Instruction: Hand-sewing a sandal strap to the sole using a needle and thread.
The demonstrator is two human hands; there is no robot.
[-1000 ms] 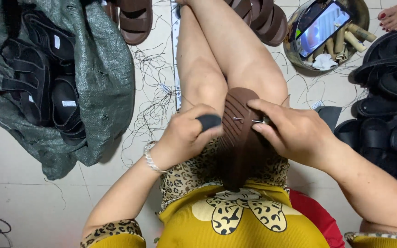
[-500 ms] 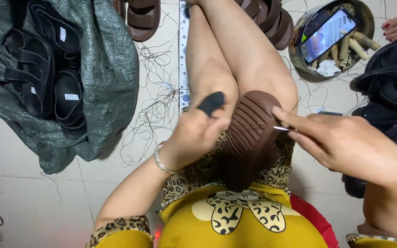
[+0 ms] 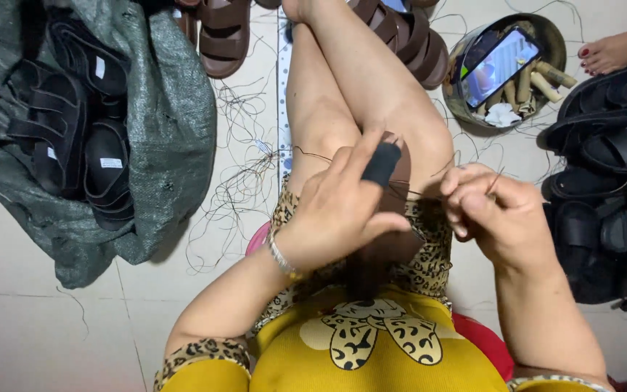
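On my lap, the brown sandal sole is gripped by my left hand. My right hand, just beside it, pinches a needle and dark thread between closed fingertips. Black sandals lie near.

Left side: a grey sack with black sandals blocks the floor.
Right side: black sandal pile and metal bowl stand close.
Free room: bare floor at lower left.
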